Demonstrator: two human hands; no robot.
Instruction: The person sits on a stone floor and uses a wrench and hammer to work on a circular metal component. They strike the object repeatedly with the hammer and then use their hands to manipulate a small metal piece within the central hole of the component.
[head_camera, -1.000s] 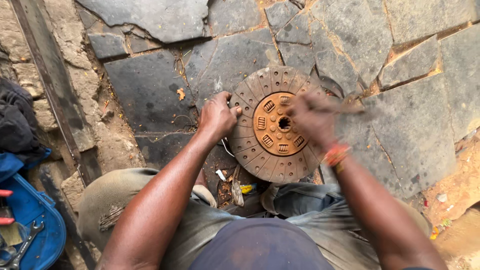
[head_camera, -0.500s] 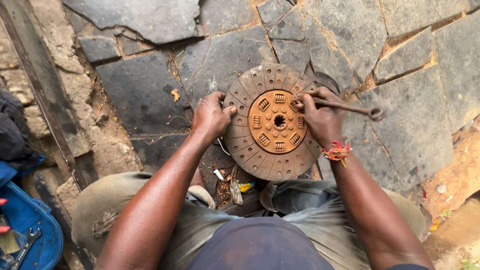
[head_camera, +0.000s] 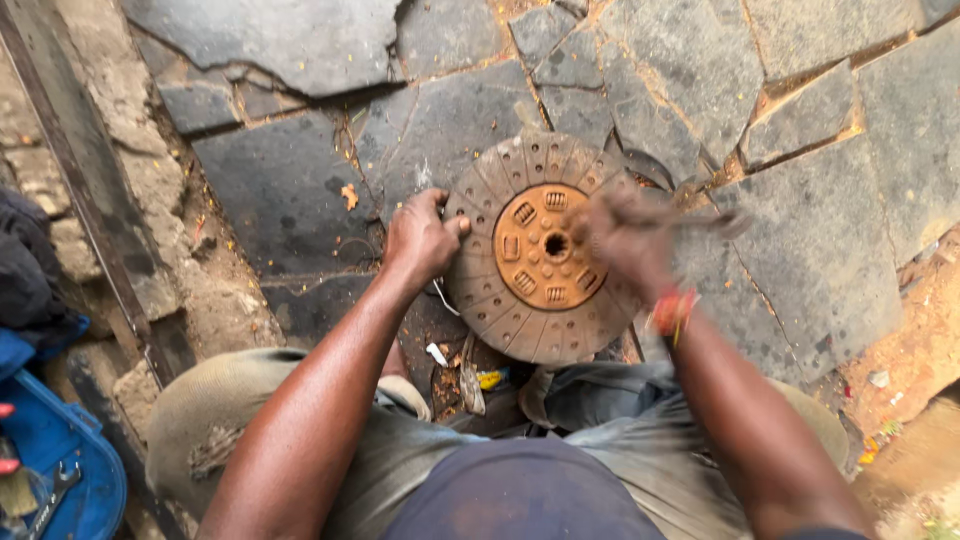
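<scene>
Squarely between left hand (head_camera: 422, 235) and blurred right hand (head_camera: 625, 238) lies the clutch disc (head_camera: 545, 250).

Bare stone paving (head_camera: 300, 190) beyond the clutch disc (head_camera: 540, 250); knees and blue tool tray (head_camera: 60, 470) crowding the near side.

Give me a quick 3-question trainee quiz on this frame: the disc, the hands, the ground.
1. True or false: the left hand grips the rim of the round rusty disc.
2. The right hand holds a thin tool over the disc. How does it look? A) sharp and motionless B) blurred C) out of view
3. Fill in: the disc lies on grey ____ paving.

Key: 1 true; 2 B; 3 stone. A blue tray with tools sits at the lower left.
</scene>
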